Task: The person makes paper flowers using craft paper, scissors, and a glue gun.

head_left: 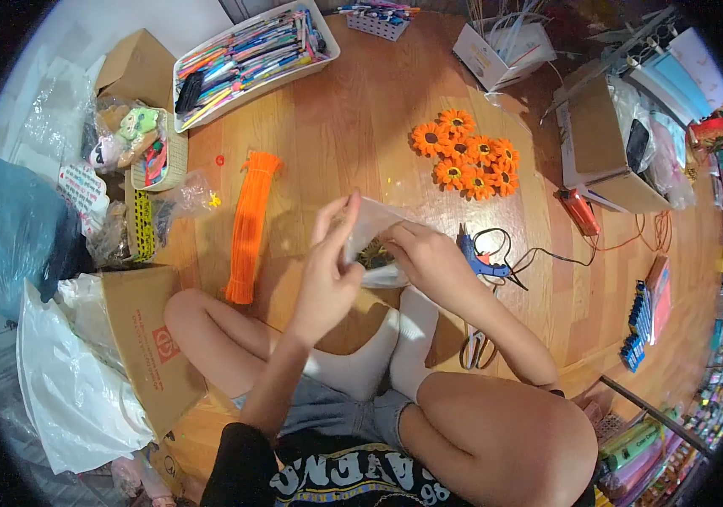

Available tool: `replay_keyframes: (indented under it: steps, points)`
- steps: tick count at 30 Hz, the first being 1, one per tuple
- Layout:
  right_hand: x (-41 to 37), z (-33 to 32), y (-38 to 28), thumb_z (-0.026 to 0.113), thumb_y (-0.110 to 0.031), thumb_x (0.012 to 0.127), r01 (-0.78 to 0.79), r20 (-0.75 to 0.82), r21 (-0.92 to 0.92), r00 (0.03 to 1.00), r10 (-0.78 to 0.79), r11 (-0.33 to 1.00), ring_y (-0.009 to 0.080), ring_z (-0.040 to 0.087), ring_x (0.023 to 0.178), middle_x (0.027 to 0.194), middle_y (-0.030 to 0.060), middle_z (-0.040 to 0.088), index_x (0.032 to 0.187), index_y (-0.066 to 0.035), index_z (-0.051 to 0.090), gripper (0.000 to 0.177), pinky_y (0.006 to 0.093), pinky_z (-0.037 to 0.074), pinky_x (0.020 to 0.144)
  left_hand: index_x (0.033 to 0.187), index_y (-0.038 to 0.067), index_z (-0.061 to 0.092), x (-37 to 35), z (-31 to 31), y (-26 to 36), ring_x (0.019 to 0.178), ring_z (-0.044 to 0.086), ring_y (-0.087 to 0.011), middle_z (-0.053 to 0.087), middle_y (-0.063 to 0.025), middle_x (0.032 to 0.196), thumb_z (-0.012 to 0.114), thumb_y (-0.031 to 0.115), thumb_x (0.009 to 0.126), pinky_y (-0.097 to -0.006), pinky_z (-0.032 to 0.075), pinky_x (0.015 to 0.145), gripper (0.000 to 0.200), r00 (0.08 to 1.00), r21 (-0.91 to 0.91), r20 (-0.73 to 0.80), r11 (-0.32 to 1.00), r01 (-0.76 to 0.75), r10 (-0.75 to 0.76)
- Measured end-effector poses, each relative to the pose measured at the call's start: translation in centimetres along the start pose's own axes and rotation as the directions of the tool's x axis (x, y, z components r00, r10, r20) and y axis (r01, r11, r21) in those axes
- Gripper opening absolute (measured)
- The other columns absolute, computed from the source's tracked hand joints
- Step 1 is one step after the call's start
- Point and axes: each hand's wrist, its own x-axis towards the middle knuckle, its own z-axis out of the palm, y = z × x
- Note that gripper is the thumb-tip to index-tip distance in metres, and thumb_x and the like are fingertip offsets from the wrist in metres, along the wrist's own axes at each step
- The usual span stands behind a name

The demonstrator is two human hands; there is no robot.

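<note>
My left hand (333,275) grips a clear plastic bag (370,218) by its left side, thumb and fingers closed on the film. Small dark and yellow pieces (373,254) show through the bag. My right hand (429,255) is curled at the bag's right side, with its fingertips overlapping the pieces; what lies under those fingertips is hidden. Just right of my right hand, a blue glue gun (484,265) lies on the floor. Scissors (474,348) rest below my right forearm. Orange flowers (463,152) with dark centres are grouped ahead.
A bundle of orange pipe cleaners (255,228) lies to the left on the wooden floor. Behind it stands a white bin (317,63) full of pens. Cardboard boxes (146,342) flank both sides. A red tool (578,212) and blue strips (637,325) lie at the right.
</note>
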Motion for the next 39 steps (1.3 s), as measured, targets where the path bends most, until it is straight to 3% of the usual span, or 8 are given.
replay_keyframes:
  steps: [7,9,21,25,28,31,33,39]
  points:
    - [-2.0,-4.6,-0.1,0.046,-0.006,0.088,0.281,-0.451,-0.149,0.834,-0.318,0.948,0.0243,0.051,0.067,0.080,0.0132,0.051,0.081,-0.001,0.046,0.009,0.0299,0.042,0.064,0.124,0.006,0.053,8.4,-7.0,0.3,0.114,0.047,-0.0174,0.052,-0.0079,0.122,0.050,-0.011,0.066,-0.0281,0.041,0.092,0.060,0.989,-0.081,-0.004,0.986,-0.146,0.146]
    - [-3.1,-4.0,1.6,0.041,-0.013,0.088,0.170,-0.554,0.222,0.832,-0.019,0.960,0.0253,0.043,0.074,0.072,0.0115,0.046,0.072,-0.002,0.043,0.019,0.0328,0.033,0.072,0.122,0.005,0.055,12.1,-9.6,2.2,0.111,0.050,-0.0181,0.055,-0.0060,0.120,0.054,-0.008,0.069,-0.0274,0.041,0.092,0.054,0.995,-0.192,0.017,0.976,-0.098,0.103]
    - [-0.8,-4.4,7.3,0.053,-0.018,0.089,-0.067,-0.302,0.281,0.941,0.154,0.957,0.0179,0.050,0.081,0.085,0.0084,0.051,0.092,-0.001,0.050,0.017,0.0288,0.039,0.074,0.106,-0.012,0.057,22.0,-15.3,8.4,0.100,0.056,-0.0203,0.057,-0.0153,0.110,0.052,0.001,0.082,-0.0287,0.044,0.096,0.028,0.985,-0.286,-0.124,0.946,-0.149,0.118]
    - [6.6,-6.0,5.5,0.079,-0.030,0.065,0.041,-0.477,-0.022,0.878,-0.046,0.999,0.0382,0.035,0.122,0.130,0.0244,0.036,0.132,0.003,0.029,0.090,0.0423,0.031,0.101,0.105,-0.009,0.057,20.1,-13.0,10.0,0.099,0.057,-0.0186,0.058,-0.0116,0.107,0.052,0.005,0.082,-0.0281,0.043,0.094,0.027,0.975,-0.306,-0.074,0.926,-0.222,0.209]
    - [12.0,-5.6,5.2,0.079,-0.025,0.065,0.086,-0.669,-0.181,0.719,-0.187,0.980,0.0295,0.042,0.121,0.122,0.0178,0.048,0.133,-0.002,0.028,0.088,0.0375,0.032,0.102,0.100,-0.006,0.058,18.3,-9.4,10.7,0.097,0.057,-0.0177,0.059,-0.0084,0.100,0.052,0.007,0.081,-0.0277,0.043,0.089,0.023,0.962,-0.309,0.129,0.932,-0.190,0.239]
    - [13.2,-5.0,4.8,0.073,-0.024,0.072,0.223,-0.529,0.033,0.831,-0.173,0.974,0.0277,0.046,0.117,0.121,0.0162,0.049,0.131,-0.001,0.033,0.075,0.0360,0.034,0.100,0.111,-0.002,0.053,15.3,-4.9,10.8,0.104,0.053,-0.0213,0.054,-0.0094,0.101,0.056,0.009,0.074,-0.0354,0.040,0.095,0.038,0.913,-0.287,0.270,0.931,-0.225,0.304]
    - [11.1,-4.1,3.9,0.065,-0.022,0.078,-0.092,-0.108,0.461,0.981,0.159,0.882,0.0240,0.051,0.108,0.115,0.0125,0.052,0.124,0.000,0.040,0.057,0.0361,0.039,0.094,0.115,0.001,0.052,14.7,-2.8,9.0,0.108,0.051,-0.0244,0.052,-0.0129,0.111,0.057,0.008,0.071,-0.0342,0.041,0.092,0.044,0.821,-0.071,0.280,0.864,-0.499,0.497]
    - [5.8,-4.5,1.2,0.049,-0.031,0.088,-0.041,0.123,0.621,0.991,-0.045,0.783,0.0154,0.055,0.072,0.074,0.0069,0.058,0.093,0.001,0.058,0.034,0.0313,0.045,0.067,0.126,0.009,0.046,13.2,-4.0,6.3,0.114,0.044,-0.0322,0.045,-0.0186,0.123,0.062,0.009,0.063,-0.0379,0.037,0.096,0.065,0.469,0.255,0.684,0.418,-0.872,0.559]
